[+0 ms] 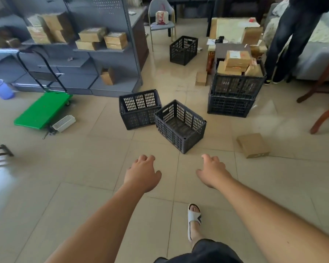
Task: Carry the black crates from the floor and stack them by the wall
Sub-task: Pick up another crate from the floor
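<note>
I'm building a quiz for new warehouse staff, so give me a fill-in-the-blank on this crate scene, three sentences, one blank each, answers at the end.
The cart on the floor has a deck coloured ____.
The left hand and right hand, stretched toward the nearest crate, hold ____.
The top crate, set on the bottom crate, is full of cardboard ____.
Missing words: green; nothing; boxes.

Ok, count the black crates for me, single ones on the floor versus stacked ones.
Single crates on the floor: 3 (front crate, crate behind it, far crate)
Stacked crates: 2 (top crate, bottom crate)
Total: 5
</note>
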Motion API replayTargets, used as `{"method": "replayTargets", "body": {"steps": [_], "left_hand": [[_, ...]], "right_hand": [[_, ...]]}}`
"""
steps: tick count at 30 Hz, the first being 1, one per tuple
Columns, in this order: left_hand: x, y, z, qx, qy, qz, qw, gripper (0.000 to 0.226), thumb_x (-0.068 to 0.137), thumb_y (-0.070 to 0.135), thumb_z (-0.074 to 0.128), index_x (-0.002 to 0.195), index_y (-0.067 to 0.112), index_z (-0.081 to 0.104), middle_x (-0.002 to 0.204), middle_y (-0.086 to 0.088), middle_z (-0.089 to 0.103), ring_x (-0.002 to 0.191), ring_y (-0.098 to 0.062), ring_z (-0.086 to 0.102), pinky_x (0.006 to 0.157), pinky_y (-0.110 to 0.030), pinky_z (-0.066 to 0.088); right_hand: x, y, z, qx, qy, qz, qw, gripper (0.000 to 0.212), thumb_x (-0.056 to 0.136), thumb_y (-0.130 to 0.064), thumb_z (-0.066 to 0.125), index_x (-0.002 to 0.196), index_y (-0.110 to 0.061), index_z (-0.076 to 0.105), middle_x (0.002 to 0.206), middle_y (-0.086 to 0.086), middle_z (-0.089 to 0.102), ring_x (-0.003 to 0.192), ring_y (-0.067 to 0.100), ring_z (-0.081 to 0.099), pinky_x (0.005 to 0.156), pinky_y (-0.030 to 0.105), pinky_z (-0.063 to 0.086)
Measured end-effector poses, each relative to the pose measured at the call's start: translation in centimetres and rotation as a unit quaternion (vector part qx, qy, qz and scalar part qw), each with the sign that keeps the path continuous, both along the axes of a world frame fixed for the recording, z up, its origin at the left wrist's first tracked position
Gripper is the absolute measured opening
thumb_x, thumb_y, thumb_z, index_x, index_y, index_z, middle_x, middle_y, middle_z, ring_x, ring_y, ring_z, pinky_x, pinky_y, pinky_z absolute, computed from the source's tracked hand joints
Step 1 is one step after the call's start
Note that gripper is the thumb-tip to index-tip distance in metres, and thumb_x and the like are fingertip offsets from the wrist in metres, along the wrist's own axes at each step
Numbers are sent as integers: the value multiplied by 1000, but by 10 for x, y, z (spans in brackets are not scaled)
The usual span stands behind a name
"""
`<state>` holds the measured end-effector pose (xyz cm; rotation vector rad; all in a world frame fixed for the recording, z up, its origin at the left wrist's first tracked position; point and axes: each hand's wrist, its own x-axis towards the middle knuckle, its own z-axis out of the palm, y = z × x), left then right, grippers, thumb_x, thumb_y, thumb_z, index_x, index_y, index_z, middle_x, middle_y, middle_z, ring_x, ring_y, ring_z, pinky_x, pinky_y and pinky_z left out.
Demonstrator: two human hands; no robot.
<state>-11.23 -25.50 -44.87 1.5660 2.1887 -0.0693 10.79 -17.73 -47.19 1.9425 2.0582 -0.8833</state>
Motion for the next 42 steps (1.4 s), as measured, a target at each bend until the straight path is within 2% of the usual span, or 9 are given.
{"method": "replayTargets", "body": {"steps": [7,12,18,25,28,31,35,42], "left_hand": [[-46,134,2,-9,13,33,999,59,97,42,48,152,24,36,151,-2,41,136,-27,42,98,-47,48],[-82,213,4,8,-2,73,997,57,98,43,48,151,23,38,152,-2,41,136,-28,42,99,-48,49],[-142,296,-14,-12,-28,91,995,58,98,44,49,151,23,39,152,-4,41,135,-30,43,99,-48,50],[-239,424,-32,-18,-46,46,998,61,97,43,50,153,21,38,152,-6,41,138,-31,43,104,-49,47],[-273,476,-36,-40,-42,7,998,58,96,42,49,150,21,40,148,-7,43,134,-31,45,101,-49,48],[-295,530,-40,-63,-31,-30,997,54,97,38,48,147,20,41,146,-8,43,133,-32,43,101,-51,48],[-294,590,-46,-90,-20,-97,991,52,96,36,48,146,19,42,145,-10,43,131,-35,43,101,-52,47],[-269,688,-57,-112,-4,-171,979,48,98,35,47,143,21,44,142,-9,44,128,-34,46,100,-52,47]], "right_hand": [[-37,150,-7,2,26,-12,1000,55,97,-40,52,148,-26,34,147,11,42,129,35,47,100,50,48],[-72,244,-5,20,23,20,999,54,98,-43,52,145,-24,35,140,11,48,119,34,55,87,44,53],[-127,328,-18,3,16,20,1000,60,98,-41,54,151,-22,31,148,14,41,129,36,47,99,45,50],[-201,427,-35,-10,17,-61,998,57,97,-37,54,148,-22,34,144,14,43,127,36,49,99,45,50],[-224,453,-39,-25,37,-120,992,62,94,-37,56,150,-23,34,139,12,47,122,34,54,96,45,52],[-237,469,-49,-38,32,-165,985,63,95,-37,57,152,-22,34,143,13,48,126,36,53,100,47,50],[-234,489,-61,-58,5,-221,974,62,99,-40,56,153,-23,32,146,13,45,131,37,49,105,50,47],[-210,566,-80,-66,10,-301,951,58,100,-36,52,153,-22,33,145,14,43,132,38,47,101,49,47]]}}
